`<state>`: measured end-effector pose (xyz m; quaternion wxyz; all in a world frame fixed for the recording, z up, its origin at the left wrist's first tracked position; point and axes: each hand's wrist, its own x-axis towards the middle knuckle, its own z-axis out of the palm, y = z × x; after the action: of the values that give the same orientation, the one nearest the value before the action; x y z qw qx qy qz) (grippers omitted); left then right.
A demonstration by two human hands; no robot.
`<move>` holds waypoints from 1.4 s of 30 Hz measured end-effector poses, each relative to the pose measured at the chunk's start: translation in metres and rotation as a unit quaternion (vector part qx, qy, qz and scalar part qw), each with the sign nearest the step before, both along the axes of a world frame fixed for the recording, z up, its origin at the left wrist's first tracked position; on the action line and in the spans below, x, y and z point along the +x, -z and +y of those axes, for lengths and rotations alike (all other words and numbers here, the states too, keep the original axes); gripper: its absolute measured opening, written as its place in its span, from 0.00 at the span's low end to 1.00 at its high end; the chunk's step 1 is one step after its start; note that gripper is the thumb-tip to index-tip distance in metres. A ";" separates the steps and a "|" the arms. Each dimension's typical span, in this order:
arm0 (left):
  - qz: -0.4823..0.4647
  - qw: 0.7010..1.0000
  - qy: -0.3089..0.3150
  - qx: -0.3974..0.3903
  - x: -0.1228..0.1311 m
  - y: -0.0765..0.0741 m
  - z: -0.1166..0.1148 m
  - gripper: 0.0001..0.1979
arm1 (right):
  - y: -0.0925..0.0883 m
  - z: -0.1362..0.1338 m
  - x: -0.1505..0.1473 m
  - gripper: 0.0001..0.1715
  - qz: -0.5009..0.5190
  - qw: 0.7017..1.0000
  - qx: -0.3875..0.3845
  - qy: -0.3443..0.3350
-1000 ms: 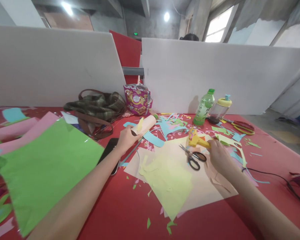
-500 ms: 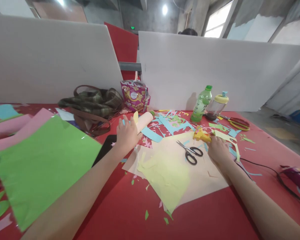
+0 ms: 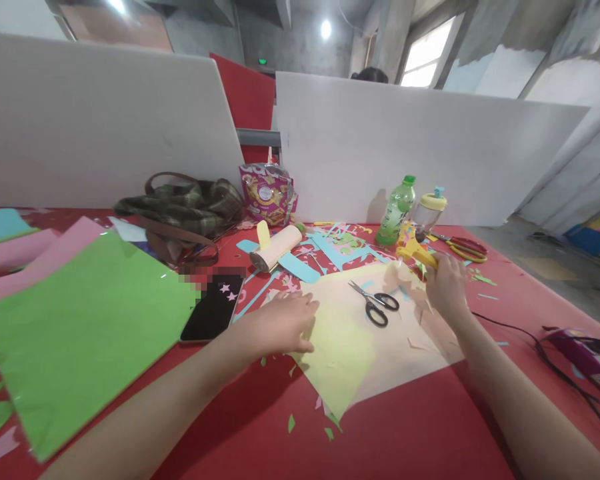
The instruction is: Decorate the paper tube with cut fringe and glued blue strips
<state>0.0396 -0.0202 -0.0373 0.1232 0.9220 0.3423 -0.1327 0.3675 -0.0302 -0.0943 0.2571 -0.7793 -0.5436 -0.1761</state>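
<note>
My right hand grips a yellow glue gun by its handle, raised over the right side of the pale paper sheet. Fingers spread, my left hand is over the left edge of a light yellow paper and holds nothing; whether it touches the paper I cannot tell. Between the hands lie black-handled scissors, blades partly apart. Beyond my left hand rests a pale paper-covered tube with blue side pieces and a yellow tab, a green piece at its far end.
A black phone with pink paper stars and a green sheet lie left. Behind are a plaid bag, snack bag, green bottle and yellow-lidded cup. Red-handled scissors and a corded purple power strip are right.
My left hand has left the paper tube and come back toward me, over the yellow paper. My right hand has lifted the glue gun slightly, moving a little right.
</note>
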 end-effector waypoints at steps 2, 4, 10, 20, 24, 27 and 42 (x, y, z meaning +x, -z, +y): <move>0.009 1.000 0.010 -0.012 0.002 0.002 -0.003 0.31 | -0.010 0.003 0.006 0.16 0.011 0.999 0.008 -0.043; 0.014 0.999 0.030 -0.020 0.004 0.004 -0.006 0.31 | -0.018 0.009 0.011 0.14 0.028 0.995 0.001 -0.095; 0.019 0.995 0.093 -0.030 0.009 0.009 -0.014 0.31 | -0.036 0.036 0.014 0.11 0.141 0.965 -0.069 -0.212; 0.056 0.994 0.099 -0.008 0.015 0.017 -0.022 0.37 | -0.057 0.068 0.003 0.19 0.367 0.858 -0.189 -0.304; 0.063 0.993 0.102 0.001 0.017 0.019 -0.025 0.42 | -0.052 0.077 -0.020 0.20 0.377 0.830 -0.243 -0.331; 0.066 0.993 0.098 -0.004 0.018 0.017 -0.026 0.43 | -0.038 0.084 -0.043 0.19 0.361 0.824 -0.273 -0.340; 0.057 0.993 0.100 0.024 0.017 0.013 -0.028 0.35 | -0.001 0.099 -0.068 0.15 0.182 0.883 -0.338 -0.271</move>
<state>0.0567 -0.0486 -0.0502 0.0672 0.9452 0.2581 -0.1882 0.2999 0.0687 -0.0932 0.1098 -0.6594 -0.7040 0.2398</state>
